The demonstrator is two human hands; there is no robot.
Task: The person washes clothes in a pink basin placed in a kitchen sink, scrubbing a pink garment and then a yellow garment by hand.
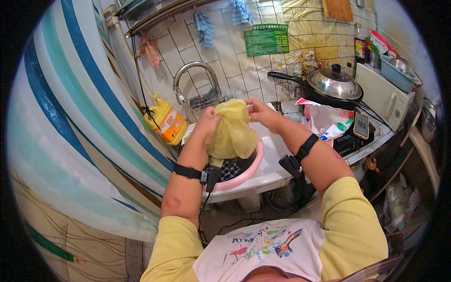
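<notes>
A bunched, thin yellow cloth [234, 130] is held up over a pink basin [260, 151]. My left hand [208, 123] grips it at its upper left side. At its upper right edge is my right hand [264, 114], thumb and fingers spread; the cloth's edge hides whether the fingertips hold it. Below the cloth, a dark checked fabric [229, 170] lies in the basin. The basin rests in a white sink [273, 158], under a curved chrome faucet [195, 65]. Black straps with small devices are worn on both forearms.
A yellow detergent jug [165, 121] stands left of the sink. On the right counter are an open plastic bag [326, 120], a phone [361, 125] and a lidded wok [334, 84]. A striped curved panel [105, 116] fills the left side.
</notes>
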